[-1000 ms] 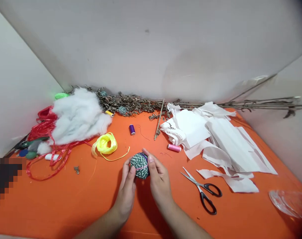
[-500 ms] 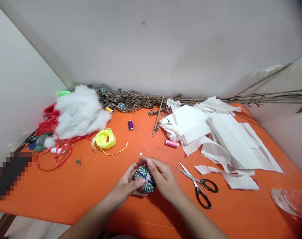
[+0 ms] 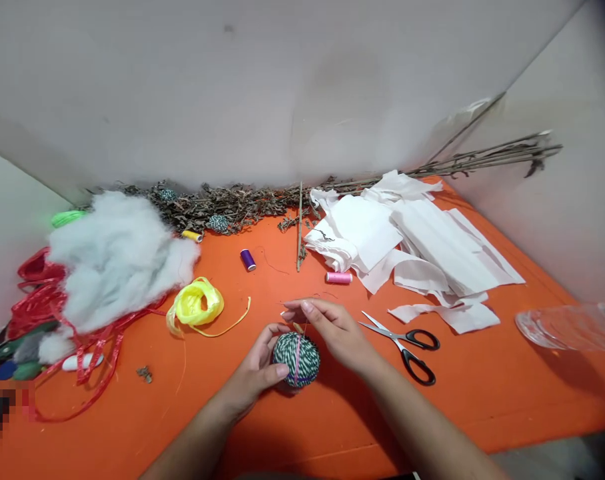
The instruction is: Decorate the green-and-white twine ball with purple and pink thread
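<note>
My left hand (image 3: 260, 365) is wrapped round a ball of green-and-white twine (image 3: 310, 357), its thumb pressed on the near side. A pink band and a purple band of thread cross the ball's surface. Just above the ball, my right hand (image 3: 327, 327) is pinched closed, with a fine thread (image 3: 305, 327) running from the fingertips down to the ball. The scissors (image 3: 400, 339) lie to the right of this hand, blades slightly apart. Beyond the hands are a pink thread spool (image 3: 339, 277) and a purple thread spool (image 3: 248, 260).
White stuffing (image 3: 122, 257), red ribbon (image 3: 37, 293) and a yellow ribbon coil (image 3: 198, 303) lie left. Dried stalks (image 3: 242, 200) line the wall, with a smaller twine ball (image 3: 218, 223). White cloth pieces (image 3: 442, 247) and a clear plastic container (image 3: 567, 327) sit right on the orange table (image 3: 107, 440).
The ball has turned in my left hand, so the pink band now runs upright. My right hand has lifted away from the ball's side. The whole view has shifted.
</note>
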Tool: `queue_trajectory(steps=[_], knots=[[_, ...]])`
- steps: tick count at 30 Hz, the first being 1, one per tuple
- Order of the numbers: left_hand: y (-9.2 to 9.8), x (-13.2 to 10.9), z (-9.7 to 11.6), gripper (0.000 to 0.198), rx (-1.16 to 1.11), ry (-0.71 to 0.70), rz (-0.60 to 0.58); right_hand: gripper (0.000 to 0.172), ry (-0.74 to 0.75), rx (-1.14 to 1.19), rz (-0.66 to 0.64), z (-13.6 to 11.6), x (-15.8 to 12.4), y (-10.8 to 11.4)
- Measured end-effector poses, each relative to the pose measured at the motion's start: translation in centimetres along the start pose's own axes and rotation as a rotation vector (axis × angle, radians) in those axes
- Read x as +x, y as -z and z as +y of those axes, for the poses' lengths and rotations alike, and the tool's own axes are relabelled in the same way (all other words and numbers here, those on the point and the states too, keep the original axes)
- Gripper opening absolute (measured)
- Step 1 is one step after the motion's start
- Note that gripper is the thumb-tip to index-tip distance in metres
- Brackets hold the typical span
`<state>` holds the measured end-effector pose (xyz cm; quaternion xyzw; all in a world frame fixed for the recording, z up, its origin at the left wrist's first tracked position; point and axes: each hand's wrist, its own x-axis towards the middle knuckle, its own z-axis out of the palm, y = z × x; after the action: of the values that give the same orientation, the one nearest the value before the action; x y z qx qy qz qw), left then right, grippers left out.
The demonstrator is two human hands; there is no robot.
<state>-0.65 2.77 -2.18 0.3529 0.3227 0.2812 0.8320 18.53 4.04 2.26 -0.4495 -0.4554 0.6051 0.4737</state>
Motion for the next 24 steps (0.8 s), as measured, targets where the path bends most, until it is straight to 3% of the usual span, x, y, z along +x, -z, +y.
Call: queue_trajectory(steps=[3, 9, 15, 20, 24], knots=[[0.0, 0.1, -0.2, 0.053, 0.024, -0.091, 0.038, 0.041, -0.038, 0.051, -0.048, 0.6, 0.2, -0.4], [-0.6, 0.1, 0.1, 0.068, 0.068, -0.002, 0.058, 0.039, -0.090, 0.048, -0.073, 1.1, 0.3, -0.3], [-0.4, -0.2, 0.5, 0.054, 0.049, 0.066, -0.014, 0.039, -0.079, -0.029, -0.082, 0.9, 0.5, 0.1], [-0.4, -0.9, 1.1, 0.066, 0.053, 0.116, -0.107, 0.038, -0.092, -0.023, -0.085, 1.1, 0.7, 0.5], [-0.4, -0.9, 1.3, 0.057, 0.119, 0.115, -0.124, 0.037, -0.092, -0.026, -0.075, 1.5, 0.6, 0.7]])
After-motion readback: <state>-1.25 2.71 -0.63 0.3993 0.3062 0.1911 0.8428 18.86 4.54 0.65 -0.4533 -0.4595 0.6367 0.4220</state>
